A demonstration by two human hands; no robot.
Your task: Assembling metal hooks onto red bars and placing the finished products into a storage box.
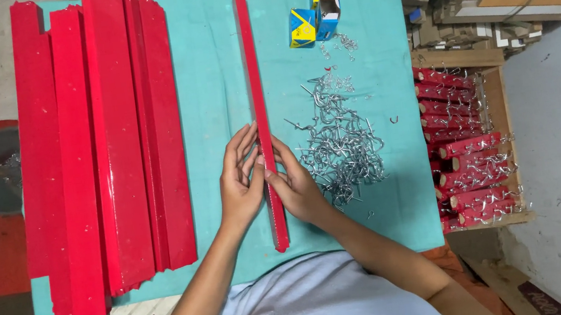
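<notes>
Beside the one thin red strip (254, 74): five wide red boards (106, 151) left, two small blue-and-yellow boxes (314, 9) right, silver hooks (340, 142) too many to count.

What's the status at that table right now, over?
Left hand and right hand both pinch red strip. Metal hooks piled alongside right. Nothing in the way.

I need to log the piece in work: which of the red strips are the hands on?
The narrow red strip lying alone mid-table, beside the metal hooks. Left hand and right hand both touch it; the wider red strips lie stacked, untouched, at left.
</notes>
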